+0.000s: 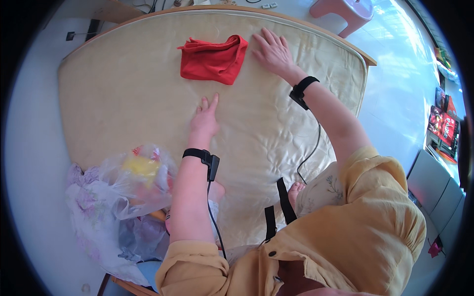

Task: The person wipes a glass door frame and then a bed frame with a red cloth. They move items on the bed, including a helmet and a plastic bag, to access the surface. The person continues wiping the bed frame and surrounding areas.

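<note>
A red cloth (213,61), folded into a rough rectangle, lies on the beige mattress (122,88) before me. Its left end shows several stacked layers. To the right of the cloth, my right hand (273,53) rests palm down with fingers spread, apart from the fabric. My left hand (205,117) is just below the cloth's lower edge, with its fingers extended towards it and nothing visible in them. Each wrist wears a black strap with a small device and a cable.
Clear plastic bags (146,181) with yellow and orange contents sit by my left forearm, beside a floral fabric bundle (92,218). A wooden bed edge (222,7) borders the mattress. A pink plastic stool (344,13) stands beyond it. Colourful packages (442,124) are at far right.
</note>
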Demonstrator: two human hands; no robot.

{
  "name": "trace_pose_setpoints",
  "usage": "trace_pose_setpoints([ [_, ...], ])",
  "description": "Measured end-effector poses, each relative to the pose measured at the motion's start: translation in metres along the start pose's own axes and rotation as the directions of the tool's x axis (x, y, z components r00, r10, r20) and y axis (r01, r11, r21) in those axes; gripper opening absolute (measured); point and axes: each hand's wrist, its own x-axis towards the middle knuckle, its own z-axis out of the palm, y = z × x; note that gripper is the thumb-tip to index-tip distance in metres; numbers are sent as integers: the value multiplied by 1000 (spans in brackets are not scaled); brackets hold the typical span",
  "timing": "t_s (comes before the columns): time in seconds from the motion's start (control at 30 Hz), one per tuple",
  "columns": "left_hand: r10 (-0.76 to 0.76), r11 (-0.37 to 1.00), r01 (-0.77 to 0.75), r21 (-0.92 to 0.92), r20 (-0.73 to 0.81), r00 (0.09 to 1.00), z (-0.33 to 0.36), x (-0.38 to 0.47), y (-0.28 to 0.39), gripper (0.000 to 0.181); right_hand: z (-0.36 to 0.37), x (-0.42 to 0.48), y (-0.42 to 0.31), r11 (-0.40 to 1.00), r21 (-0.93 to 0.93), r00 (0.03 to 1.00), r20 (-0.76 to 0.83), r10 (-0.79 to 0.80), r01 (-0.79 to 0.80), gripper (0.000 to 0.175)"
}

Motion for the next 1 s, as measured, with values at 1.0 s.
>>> trace_pose_setpoints([
  [1.0,-754,613,259,-746,-455,474,-74,139,-142,55,34,-11,23,994,74,993,-88,-78,85,61],
])
